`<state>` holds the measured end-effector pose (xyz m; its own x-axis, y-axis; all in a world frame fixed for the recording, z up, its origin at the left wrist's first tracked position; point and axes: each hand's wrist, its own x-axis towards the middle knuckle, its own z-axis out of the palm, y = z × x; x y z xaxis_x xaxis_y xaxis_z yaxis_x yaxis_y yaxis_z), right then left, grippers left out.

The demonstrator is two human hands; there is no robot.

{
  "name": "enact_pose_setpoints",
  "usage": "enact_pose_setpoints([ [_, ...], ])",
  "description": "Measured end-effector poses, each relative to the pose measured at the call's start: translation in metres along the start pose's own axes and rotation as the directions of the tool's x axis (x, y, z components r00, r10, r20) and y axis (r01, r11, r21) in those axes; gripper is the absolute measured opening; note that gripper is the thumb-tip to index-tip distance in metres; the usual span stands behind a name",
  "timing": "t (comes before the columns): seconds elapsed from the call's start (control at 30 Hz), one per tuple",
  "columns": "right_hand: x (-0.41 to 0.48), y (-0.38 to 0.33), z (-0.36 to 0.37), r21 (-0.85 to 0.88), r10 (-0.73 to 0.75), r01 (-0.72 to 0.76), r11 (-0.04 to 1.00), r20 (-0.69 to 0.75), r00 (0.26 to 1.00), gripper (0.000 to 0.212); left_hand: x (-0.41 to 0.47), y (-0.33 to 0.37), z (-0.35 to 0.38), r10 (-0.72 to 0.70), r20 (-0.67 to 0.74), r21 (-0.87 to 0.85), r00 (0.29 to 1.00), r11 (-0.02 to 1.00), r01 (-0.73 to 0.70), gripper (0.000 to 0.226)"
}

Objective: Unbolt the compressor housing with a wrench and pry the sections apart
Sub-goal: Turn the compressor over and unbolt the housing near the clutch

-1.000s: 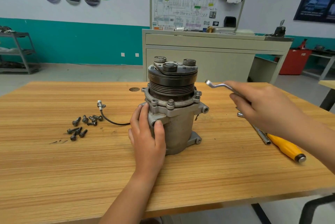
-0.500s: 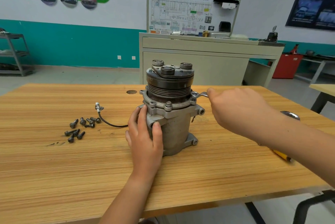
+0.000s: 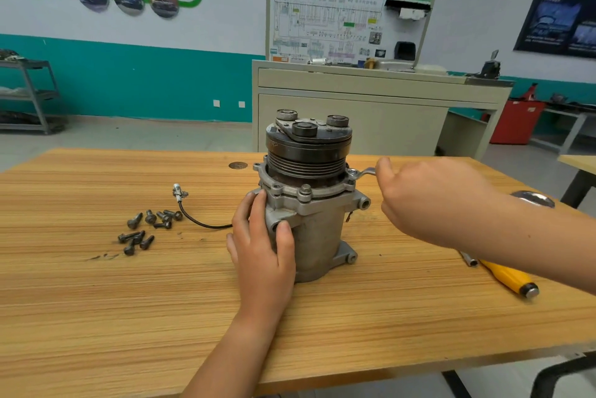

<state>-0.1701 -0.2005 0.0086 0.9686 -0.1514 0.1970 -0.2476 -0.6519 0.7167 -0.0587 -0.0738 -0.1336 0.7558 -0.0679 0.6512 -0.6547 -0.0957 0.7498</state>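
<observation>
The grey compressor (image 3: 317,230) stands upright in the middle of the wooden table (image 3: 96,317), with its black pulley on top. My left hand (image 3: 263,243) grips its left side, thumb on the front. My right hand (image 3: 429,201) holds a silver wrench (image 3: 362,173) whose ring end sits on a bolt at the right of the housing flange. Another flange bolt (image 3: 304,190) shows at the front. Most of the wrench's handle is hidden in my hand.
Several loose bolts (image 3: 145,228) lie left of the compressor, next to a black wire with a connector (image 3: 179,193). A yellow-handled screwdriver (image 3: 509,278) lies at the right under my forearm, and a shiny metal part (image 3: 532,197) lies beyond it. A cabinet stands behind the table.
My right hand brought the wrench from the air at the right down onto the bolt on the flange's right side. My left hand kept its hold on the compressor.
</observation>
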Motion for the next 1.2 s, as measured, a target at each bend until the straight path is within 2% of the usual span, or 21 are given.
enact_pose_setpoints([
  [0.1,0.011,0.021,0.011,-0.062,-0.113,0.11,0.992,-0.035,0.993,0.048,0.0,0.0,0.0,0.006,-0.001,0.015,1.0,1.0,-0.006,0.065],
  [0.2,0.022,0.042,0.028,-0.045,-0.137,0.134,0.99,-0.083,0.987,0.057,0.0,-0.001,-0.001,0.014,-0.004,0.02,1.0,1.0,-0.014,0.065],
  [0.3,0.034,0.053,0.05,0.048,-0.209,0.239,0.97,-0.341,0.916,0.058,0.0,-0.001,-0.001,0.019,-0.008,0.022,1.0,1.0,-0.018,0.064],
  [0.37,0.049,0.048,0.062,0.139,-0.154,0.278,0.95,-0.566,0.81,0.041,0.0,-0.001,-0.001,0.027,-0.01,0.026,1.0,0.999,-0.027,0.061],
  [0.4,0.057,0.041,0.064,0.173,-0.123,0.288,0.942,-0.621,0.774,0.033,0.0,-0.001,-0.001,0.03,-0.012,0.027,0.999,0.999,-0.03,0.059],
  [0.5,0.074,0.018,0.066,0.301,0.001,0.264,0.916,-0.66,0.751,0.02,0.0,-0.001,-0.001,0.024,-0.017,0.027,1.0,0.999,-0.023,0.062],
  [0.6,0.061,0.013,0.059,0.505,0.218,0.172,0.846,-0.621,0.753,0.021,0.001,0.0,-0.001,0.018,-0.013,0.03,1.0,0.999,-0.017,0.063],
  [0.67,0.038,0.013,0.048,0.688,0.402,0.063,0.723,-0.493,0.771,0.031,0.001,0.0,-0.001,0.015,-0.014,0.024,1.0,1.0,-0.015,0.064],
  [0.73,0.013,0.01,0.036,0.772,0.455,-0.031,0.635,-0.342,0.822,0.039,0.001,0.001,0.0,0.012,-0.013,0.017,1.0,1.0,-0.012,0.065],
  [0.77,0.001,0.007,0.032,0.759,0.419,-0.085,0.646,-0.26,0.87,0.041,0.001,0.002,0.0,0.01,-0.011,0.015,1.0,1.0,-0.01,0.066],
  [0.8,-0.009,0.003,0.028,0.699,0.365,-0.149,0.699,-0.17,0.916,0.043,0.0,0.002,0.0,0.006,-0.009,0.013,1.0,1.0,-0.006,0.066],
  [0.87,-0.023,-0.006,0.019,0.531,0.28,-0.205,0.822,-0.064,0.958,0.046,0.001,0.003,-0.001,0.001,-0.007,0.012,1.0,1.0,-0.001,0.067],
  [1.07,-0.014,-0.012,-0.001,0.33,0.227,-0.246,0.911,0.096,0.969,0.053,-0.001,0.002,-0.002,-0.009,0.003,0.024,1.0,1.0,0.009,0.067],
  [1.2,-0.007,-0.012,-0.01,0.183,0.18,-0.201,0.962,0.124,0.976,0.056,0.0,0.002,-0.002,-0.02,0.009,0.02,1.0,1.0,0.02,0.067],
])
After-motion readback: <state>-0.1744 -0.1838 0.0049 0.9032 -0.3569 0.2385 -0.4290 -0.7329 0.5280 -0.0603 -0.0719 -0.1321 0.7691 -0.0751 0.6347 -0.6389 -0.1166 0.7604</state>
